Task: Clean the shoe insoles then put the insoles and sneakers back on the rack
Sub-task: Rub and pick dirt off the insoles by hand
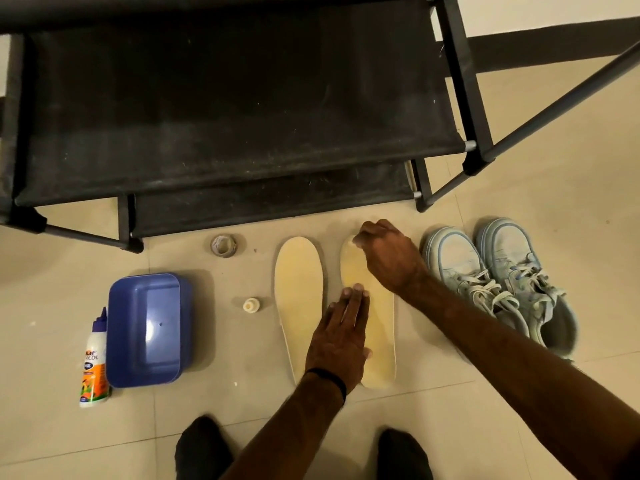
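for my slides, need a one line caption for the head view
Left hand presses flat on the right insole while the right hand works at its toe end, sneakers alongside.

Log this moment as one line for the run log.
step: cleaning insole | left hand: flat, pressing right insole | right hand: curled at its toe end | sneakers: on floor, off rack

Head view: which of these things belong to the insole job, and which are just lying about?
Job: right insole, under both hands; left insole; sneakers; rack.

Lying about: blue tub, glue bottle, tape roll, small cap.
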